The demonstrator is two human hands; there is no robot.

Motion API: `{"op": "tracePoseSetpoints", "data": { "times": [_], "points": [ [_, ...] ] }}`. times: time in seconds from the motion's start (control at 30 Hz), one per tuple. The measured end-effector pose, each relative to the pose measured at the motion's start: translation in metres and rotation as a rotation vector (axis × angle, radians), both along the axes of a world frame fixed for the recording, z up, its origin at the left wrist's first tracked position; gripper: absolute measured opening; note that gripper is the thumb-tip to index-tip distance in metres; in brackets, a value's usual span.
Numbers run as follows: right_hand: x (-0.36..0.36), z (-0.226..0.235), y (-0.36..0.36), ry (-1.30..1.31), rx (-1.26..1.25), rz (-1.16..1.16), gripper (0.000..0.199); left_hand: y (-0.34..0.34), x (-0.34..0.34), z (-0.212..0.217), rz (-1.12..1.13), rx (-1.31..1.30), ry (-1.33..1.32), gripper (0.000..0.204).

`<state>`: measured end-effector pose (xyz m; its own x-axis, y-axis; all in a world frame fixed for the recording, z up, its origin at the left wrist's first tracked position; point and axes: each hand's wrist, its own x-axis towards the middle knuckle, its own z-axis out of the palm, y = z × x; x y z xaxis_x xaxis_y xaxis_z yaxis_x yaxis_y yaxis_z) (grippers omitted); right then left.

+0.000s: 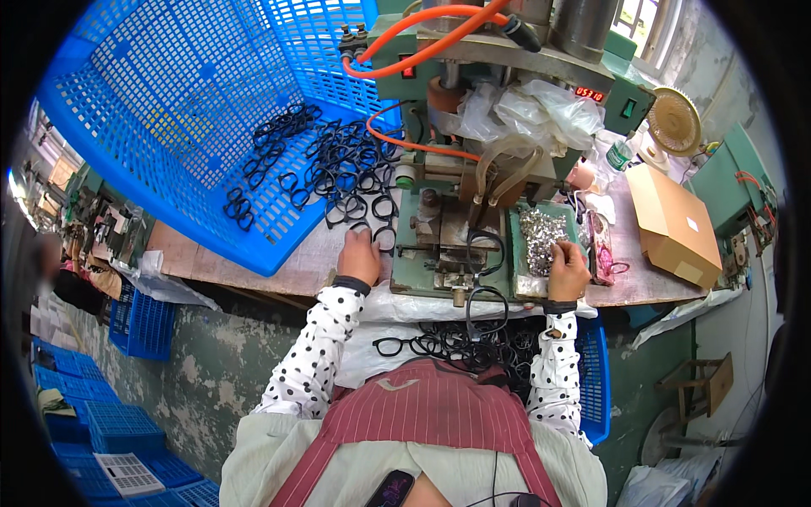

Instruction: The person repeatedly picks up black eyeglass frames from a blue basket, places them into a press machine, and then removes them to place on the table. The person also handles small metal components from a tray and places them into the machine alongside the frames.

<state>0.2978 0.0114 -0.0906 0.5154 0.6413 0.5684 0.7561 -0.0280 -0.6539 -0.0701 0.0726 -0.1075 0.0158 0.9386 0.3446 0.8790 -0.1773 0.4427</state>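
At the near edge of a heap of black glasses frames point(334, 173), my left hand point(359, 258) has its fingers closed on the rim of one frame point(361, 226). My right hand point(568, 271) is over a tray of small shiny metal parts point(541, 237), thumb and fingers pinched together; whatever lies between the fingertips is too small to make out. Between my hands stands a green press machine point(414, 228). A black glasses frame point(487, 297) is upright at its metal fixture point(454, 253), one lens opening above the other, with no hand on it.
A large blue crate point(169, 160) lies tipped at the left, frames spilling from it. More black frames point(443, 342) lie by my lap, next to a blue basket point(596, 380). A cardboard box point(674, 224) and pink-red glasses point(606, 264) sit at the right. Orange hoses point(422, 38) hang above.
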Motion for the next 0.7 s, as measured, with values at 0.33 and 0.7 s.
{"op": "tracePoseSetpoints", "data": {
  "times": [0.33,0.7],
  "points": [
    [-0.001,0.001,0.002,0.105,-0.042,0.009,0.006,0.012,-0.031,-0.01,0.2,0.038,0.098,0.019],
    [-0.056,0.063,0.011,0.419,0.113,0.372,0.014,-0.048,0.062,0.117,-0.605,0.725,-0.056,0.046]
  ]
}}
